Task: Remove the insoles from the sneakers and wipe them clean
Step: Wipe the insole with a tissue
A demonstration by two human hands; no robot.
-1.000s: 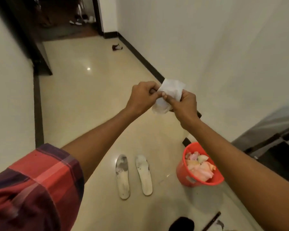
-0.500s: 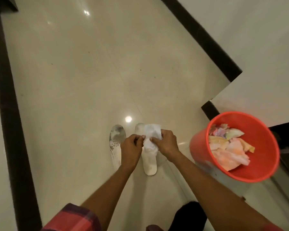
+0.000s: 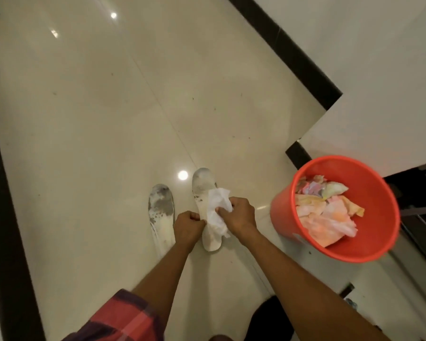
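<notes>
Red bucket (image 3: 379, 232) of crumpled rags (image 3: 327, 212)

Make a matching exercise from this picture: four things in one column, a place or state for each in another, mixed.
1 wipe
2 bucket
3 insole nearer the bucket
4 insole farther from the bucket

a holds pink and yellow scraps
b held in the right hand
c partly behind the wipe
d darkest grey stains at toe

Pairs: 1-b, 2-a, 3-c, 4-d

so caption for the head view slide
Left hand and right hand hold a wipe over two dirty insoles beside an orange bin
</notes>
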